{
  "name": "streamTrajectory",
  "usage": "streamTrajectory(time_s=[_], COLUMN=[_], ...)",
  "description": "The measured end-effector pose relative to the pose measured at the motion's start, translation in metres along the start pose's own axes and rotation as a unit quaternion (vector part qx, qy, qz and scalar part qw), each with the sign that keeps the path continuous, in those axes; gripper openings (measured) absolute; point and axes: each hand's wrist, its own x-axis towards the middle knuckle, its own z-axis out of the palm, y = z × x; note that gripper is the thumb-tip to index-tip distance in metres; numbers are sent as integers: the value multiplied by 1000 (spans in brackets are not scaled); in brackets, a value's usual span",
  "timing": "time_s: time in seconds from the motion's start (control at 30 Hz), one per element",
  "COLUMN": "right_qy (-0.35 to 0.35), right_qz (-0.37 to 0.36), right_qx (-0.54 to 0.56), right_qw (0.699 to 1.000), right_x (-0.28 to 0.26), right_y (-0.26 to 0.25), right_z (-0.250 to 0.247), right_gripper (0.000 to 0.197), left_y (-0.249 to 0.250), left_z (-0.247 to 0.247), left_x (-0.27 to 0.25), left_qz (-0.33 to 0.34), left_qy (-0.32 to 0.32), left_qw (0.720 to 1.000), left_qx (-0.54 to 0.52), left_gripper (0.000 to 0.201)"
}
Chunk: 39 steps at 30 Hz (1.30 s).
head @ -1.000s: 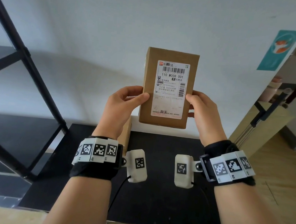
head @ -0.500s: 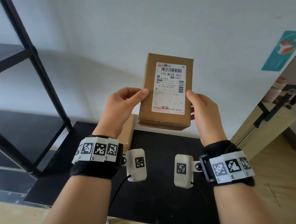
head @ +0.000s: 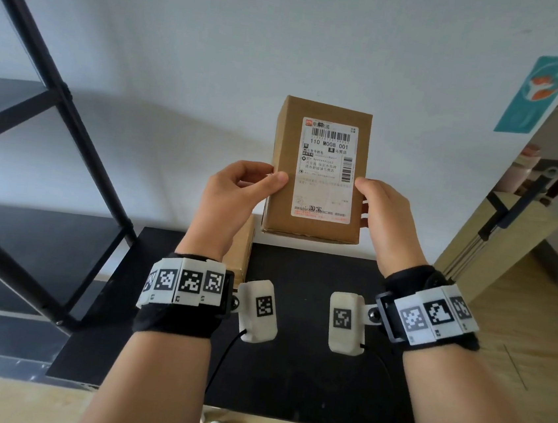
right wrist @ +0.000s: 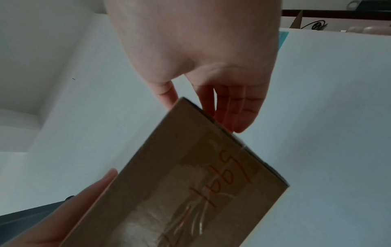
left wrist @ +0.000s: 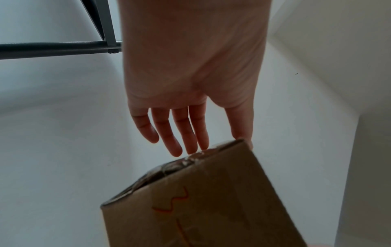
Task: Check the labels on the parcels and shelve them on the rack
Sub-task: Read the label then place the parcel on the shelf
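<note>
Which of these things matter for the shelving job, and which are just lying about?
Job:
held parcel, gripped by left hand and right hand
its label
second parcel on the table
rack

Lying about:
teal poster
black table

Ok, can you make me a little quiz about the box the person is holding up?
1. True or false: both hands hold the brown cardboard parcel.
2. Which big code is printed under the barcode on the white shipping label? A) 110 M008 001 B) 220 K115 009 C) 305 T002 777
3. Fill in: the black metal rack stands on the person's ____ side.

Key: 1 true, the left hand and right hand pinch its sides. 2 A. 3 left.
</note>
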Motion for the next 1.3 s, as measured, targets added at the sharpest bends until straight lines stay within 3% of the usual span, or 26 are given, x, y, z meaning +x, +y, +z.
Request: streamTrajectory(time_s=[0.27, 0.67, 0.93, 1.1, 1.3], right_qy=[12, 12, -5, -50, -101], right_qz=[8, -19, -10, 1, 9], right_qx=[-18, -30, -24, -12, -14], right_qw=[1000, 999, 1000, 999, 995], right_x=[3, 4, -1, -11, -29], right_y=[2, 3, 4, 5, -2], right_z=[-4, -9, -4, 18, 63], right_gripper=[36, 22, 19, 19, 26], left_y=[3, 5, 1, -11, -24], left_z=[6, 9, 8, -13, -64], left_x=[0, 0, -9, -24, -42], left_qz=[7, 7, -23, -60, -84], left_qy=[-7, -17, -13, 11, 37], left_qw=[1000, 1000, 999, 997, 995], left_qx=[16, 16, -20, -37, -25], left_gripper=[31, 30, 50, 65, 59])
